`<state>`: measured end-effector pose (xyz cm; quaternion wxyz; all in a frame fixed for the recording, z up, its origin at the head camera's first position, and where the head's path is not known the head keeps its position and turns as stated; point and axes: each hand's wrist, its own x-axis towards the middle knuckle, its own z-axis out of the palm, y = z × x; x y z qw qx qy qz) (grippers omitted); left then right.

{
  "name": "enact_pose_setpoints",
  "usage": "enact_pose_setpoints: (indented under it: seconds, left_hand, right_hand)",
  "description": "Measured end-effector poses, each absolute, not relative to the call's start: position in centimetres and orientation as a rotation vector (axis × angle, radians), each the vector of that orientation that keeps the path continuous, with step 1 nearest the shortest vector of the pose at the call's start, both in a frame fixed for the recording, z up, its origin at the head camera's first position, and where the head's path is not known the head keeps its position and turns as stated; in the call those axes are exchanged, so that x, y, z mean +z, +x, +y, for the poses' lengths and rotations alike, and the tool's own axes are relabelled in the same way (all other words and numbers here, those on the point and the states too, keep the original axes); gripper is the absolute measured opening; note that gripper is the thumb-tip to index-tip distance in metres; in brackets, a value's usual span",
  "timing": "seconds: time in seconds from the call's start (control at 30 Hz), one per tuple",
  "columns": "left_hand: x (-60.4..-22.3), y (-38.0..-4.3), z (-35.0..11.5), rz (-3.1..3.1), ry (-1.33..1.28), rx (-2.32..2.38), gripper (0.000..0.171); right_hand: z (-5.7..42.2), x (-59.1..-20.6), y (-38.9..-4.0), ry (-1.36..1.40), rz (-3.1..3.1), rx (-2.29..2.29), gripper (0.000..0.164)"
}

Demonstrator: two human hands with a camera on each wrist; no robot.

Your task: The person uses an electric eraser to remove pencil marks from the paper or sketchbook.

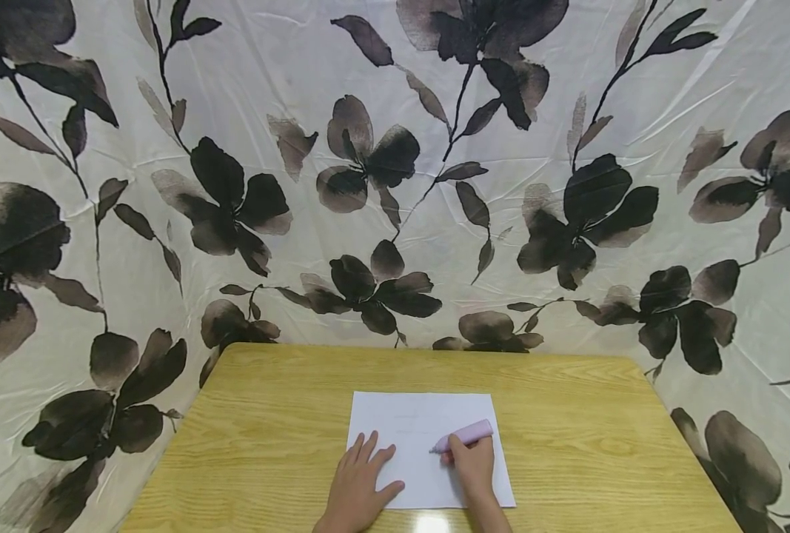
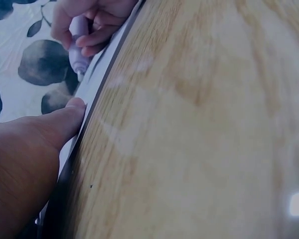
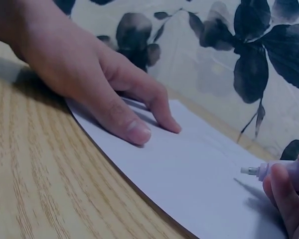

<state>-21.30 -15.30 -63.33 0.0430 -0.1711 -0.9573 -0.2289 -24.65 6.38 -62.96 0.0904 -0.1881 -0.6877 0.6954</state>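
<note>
A white sheet of paper (image 1: 428, 414) lies on the wooden table. My left hand (image 1: 360, 488) rests on its lower left part, fingers spread and thumb pointing right. In the right wrist view, the thumb and fingertips of that left hand (image 3: 97, 82) press on the sheet. My right hand (image 1: 476, 470) grips a thick light purple marker (image 1: 471, 431) over the right side of the paper. The marker's narrow pale tip points left and down, close over the sheet, with its shadow beneath in the right wrist view. Faint marks show on the upper part of the paper.
The yellow wooden table (image 1: 268, 422) extends around the sheet, with rounded far corners. Behind and beside it hangs a white cloth (image 1: 261, 66) with dark flower prints. A bright light reflection lies on the table near the front.
</note>
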Motion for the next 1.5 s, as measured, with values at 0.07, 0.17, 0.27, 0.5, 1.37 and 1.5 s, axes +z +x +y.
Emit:
enact_pose_setpoints:
  seconds: [0.07, 0.17, 0.27, 0.5, 1.37, 1.5]
  left_hand:
    - [-63.36, -21.30, -15.30, -2.930, -0.524, -0.701, 0.062]
    - [-63.45, -21.29, -15.33, -2.933, -0.525, -0.699, 0.062]
    - [-63.55, -21.32, -15.34, -2.930, -0.524, -0.685, 0.063]
    - [-63.59, -21.39, -15.35, -2.915, -0.523, -0.675, 0.061]
    - [-63.69, -21.42, -15.27, -2.890, -0.542, -0.676, 0.061]
    - [-63.76, -21.36, -15.29, -2.884, -0.545, -0.679, 0.061]
  right_hand:
    - [6.39, -62.92, -24.60, -0.573, -2.029, 2.083, 0.028]
    - [6.33, -62.88, -24.48, -0.577, -2.062, 2.067, 0.029]
    - [6.26, -62.86, -24.43, -0.567, -2.103, 2.042, 0.032]
    - [6.16, -62.92, -24.50, -0.558, -2.131, 2.020, 0.035]
    - [6.22, -62.82, -24.38, -0.546, -2.153, 1.982, 0.034]
    - [6.31, -62.97, -24.36, -0.545, -2.102, 2.004, 0.031]
